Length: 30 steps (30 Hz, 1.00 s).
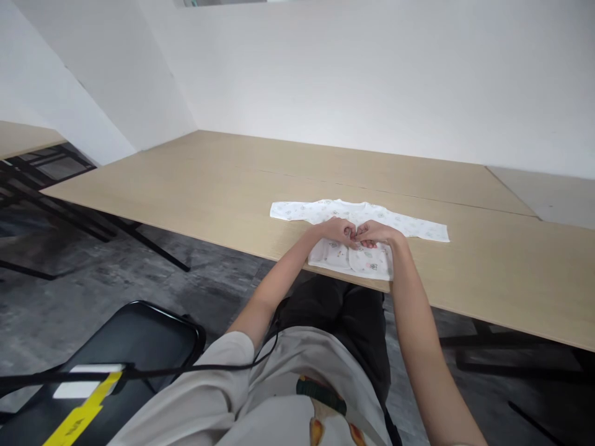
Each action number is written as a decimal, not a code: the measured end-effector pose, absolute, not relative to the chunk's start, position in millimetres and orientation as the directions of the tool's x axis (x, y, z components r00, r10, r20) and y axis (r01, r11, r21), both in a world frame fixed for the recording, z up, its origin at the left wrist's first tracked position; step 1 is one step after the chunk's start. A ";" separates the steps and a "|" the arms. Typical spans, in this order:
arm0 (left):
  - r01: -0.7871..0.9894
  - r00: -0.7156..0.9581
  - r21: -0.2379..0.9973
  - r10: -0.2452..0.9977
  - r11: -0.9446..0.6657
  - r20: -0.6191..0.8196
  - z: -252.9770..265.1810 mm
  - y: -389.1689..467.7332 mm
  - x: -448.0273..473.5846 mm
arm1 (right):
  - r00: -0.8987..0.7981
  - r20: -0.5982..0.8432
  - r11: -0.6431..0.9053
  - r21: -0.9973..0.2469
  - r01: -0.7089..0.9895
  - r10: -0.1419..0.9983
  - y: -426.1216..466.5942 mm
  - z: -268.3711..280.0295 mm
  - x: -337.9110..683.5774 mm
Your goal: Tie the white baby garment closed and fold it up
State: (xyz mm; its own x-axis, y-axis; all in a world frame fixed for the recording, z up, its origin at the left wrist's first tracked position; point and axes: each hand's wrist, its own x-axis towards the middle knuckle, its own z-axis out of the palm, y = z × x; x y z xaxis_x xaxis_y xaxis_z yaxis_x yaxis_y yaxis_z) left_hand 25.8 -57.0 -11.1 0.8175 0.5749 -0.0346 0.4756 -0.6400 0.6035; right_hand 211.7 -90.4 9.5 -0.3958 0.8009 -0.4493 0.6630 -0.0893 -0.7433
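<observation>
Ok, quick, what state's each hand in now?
Left hand: curled at the middle of the shirt; can't tell if it's gripping cloth.
Right hand: curled there too, close against the left; grip can't be told.

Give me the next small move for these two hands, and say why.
Likely, the left hand and right hand should pinch the white shirt together at mid-front: they meet there, in line with a lengthwise edge below them. Whether that edge is fastened is too small to tell.
</observation>
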 end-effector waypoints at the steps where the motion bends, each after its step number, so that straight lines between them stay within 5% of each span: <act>1: 0.484 0.816 0.575 0.577 -0.660 -0.025 -11.4 -59.4 25.9 | -0.392 -0.451 -0.094 -0.744 0.662 0.802 -90.8 9.3 210.8; 7: 0.536 0.819 0.347 0.573 -0.770 0.007 -4.3 -88.0 11.2 | -0.324 -0.381 -0.109 -0.776 0.621 0.866 -102.8 10.2 226.0; 11: 0.639 0.741 0.245 0.669 -0.729 0.060 4.0 -85.9 -21.7 | 0.026 -0.056 -0.060 -0.781 0.621 0.998 -108.2 13.6 283.4; 14: 0.779 0.555 0.215 0.807 -0.589 0.202 2.3 -59.2 -54.7 | 0.193 0.154 -0.099 -0.474 0.875 0.969 -108.0 9.4 332.8; 17: 0.884 0.401 0.170 0.893 -0.435 0.203 -4.1 -27.6 -82.1 | 0.162 0.104 -0.154 -0.079 0.985 0.981 -110.6 -1.9 360.8; 19: 0.913 0.364 0.157 0.925 -0.378 0.109 -7.5 -13.4 -92.1 | 0.156 0.066 -0.159 0.045 0.986 0.986 -114.1 -7.9 365.0; 26: 0.925 0.366 0.106 0.931 -0.364 0.003 5.5 -5.6 -90.5 | 0.200 -0.147 -0.179 0.146 0.973 0.969 -118.4 26.8 346.8; 30: 0.916 0.396 0.033 0.913 -0.401 0.093 46.6 6.0 -94.6 | 0.279 -0.024 -0.275 0.093 0.957 0.960 -120.2 76.0 347.3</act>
